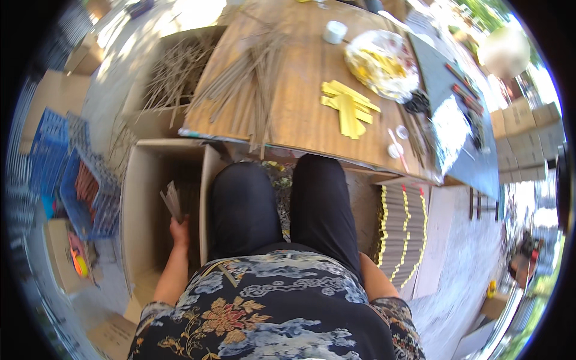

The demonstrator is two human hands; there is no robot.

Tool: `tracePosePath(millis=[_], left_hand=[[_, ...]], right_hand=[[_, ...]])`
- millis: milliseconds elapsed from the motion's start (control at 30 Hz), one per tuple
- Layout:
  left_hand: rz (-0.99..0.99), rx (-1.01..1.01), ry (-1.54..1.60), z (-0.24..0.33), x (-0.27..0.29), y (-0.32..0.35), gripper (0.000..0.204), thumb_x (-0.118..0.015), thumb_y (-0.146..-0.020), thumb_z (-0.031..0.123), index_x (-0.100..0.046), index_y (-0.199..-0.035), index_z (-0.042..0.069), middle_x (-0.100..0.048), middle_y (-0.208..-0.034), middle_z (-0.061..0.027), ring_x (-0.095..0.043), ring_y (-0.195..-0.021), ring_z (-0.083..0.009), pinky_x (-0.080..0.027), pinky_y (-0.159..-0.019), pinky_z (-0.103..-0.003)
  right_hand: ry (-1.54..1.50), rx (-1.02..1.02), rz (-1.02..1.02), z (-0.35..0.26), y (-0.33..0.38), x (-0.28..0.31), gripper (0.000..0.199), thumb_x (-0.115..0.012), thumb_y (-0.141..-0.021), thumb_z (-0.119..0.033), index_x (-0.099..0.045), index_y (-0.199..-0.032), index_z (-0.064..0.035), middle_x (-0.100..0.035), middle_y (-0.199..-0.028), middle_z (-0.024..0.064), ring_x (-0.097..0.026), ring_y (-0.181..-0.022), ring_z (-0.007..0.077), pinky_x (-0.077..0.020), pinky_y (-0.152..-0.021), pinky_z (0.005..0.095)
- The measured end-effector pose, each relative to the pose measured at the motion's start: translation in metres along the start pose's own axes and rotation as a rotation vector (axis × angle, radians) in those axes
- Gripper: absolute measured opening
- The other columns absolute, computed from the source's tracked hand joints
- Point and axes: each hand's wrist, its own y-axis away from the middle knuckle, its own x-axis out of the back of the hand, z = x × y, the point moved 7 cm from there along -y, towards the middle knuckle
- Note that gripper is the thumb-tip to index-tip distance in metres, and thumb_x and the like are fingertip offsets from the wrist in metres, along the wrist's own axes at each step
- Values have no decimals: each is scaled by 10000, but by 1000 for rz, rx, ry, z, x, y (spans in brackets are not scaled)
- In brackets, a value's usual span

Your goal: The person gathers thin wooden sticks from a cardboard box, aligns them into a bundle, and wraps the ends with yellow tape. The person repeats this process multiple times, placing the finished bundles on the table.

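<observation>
My left hand point(179, 231) is closed around a small bunch of thin, flat brown strips point(172, 201), inside an open cardboard box point(135, 204) left of my legs. The strips fan out above my fingers. On the right, my forearm point(378, 279) reaches down beside my thigh, and the hand itself is hidden. Close to that arm stand stacked rows of brown bundles point(393, 231) banded with yellow strips. Ahead on the wooden table point(294, 66) lie a loose pile of brown strips point(258, 84) and several yellow strips point(348, 108).
A plastic-lined bowl point(384, 66) of yellow pieces and a white cup point(335, 32) stand on the table. Beyond its left corner is a box of tangled sticks point(180, 69). Blue crates point(90, 192) stand far left. A dark side table point(465, 120) holds tools at right.
</observation>
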Motion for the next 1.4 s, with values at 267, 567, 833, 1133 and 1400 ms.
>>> tracePosePath(millis=[267,567,833,1133,1400], left_hand=[[47,58,33,-6,22,-17,344,-623,-792,203,-516,-1015,-35,-583,-862,-107,-545,-788,-182,-431,-744,-309],[143,101,421,69,47,-10,148,-565,-836,170,-457,-794,78,-394,-590,42,-344,-441,-35,-297,-389,-196],[409,-144,737,144,137,0,153,-591,-833,168,-500,-795,51,-411,-606,18,-375,-517,-58,-330,-465,-192],[482,-122,726,155,173,28,158,-584,-834,191,-544,-780,48,-401,-621,33,-371,-574,-66,-324,-524,-209],[507,-359,1195,195,198,21,195,-669,-738,60,-478,-775,51,-463,-596,-43,-439,-493,-142,-370,-459,-300]], right_hand=[[-6,-9,-35,-10,-1,-15,292,-514,-835,-245,-569,-1033,-37,-603,-903,96,-586,-771,198,-473,-633,290],[38,22,-96,-7,2,-28,287,-516,-833,-255,-577,-1017,-43,-604,-874,91,-583,-739,192,-467,-608,285],[87,35,-161,14,5,-24,283,-518,-832,-265,-583,-1002,-48,-604,-849,86,-581,-711,186,-461,-586,280],[174,48,-247,33,-3,-5,279,-520,-831,-276,-591,-985,-54,-605,-821,81,-579,-679,180,-455,-561,274],[118,67,-179,70,-19,35,277,-521,-830,-286,-598,-970,-59,-605,-796,76,-576,-651,175,-450,-539,269]])
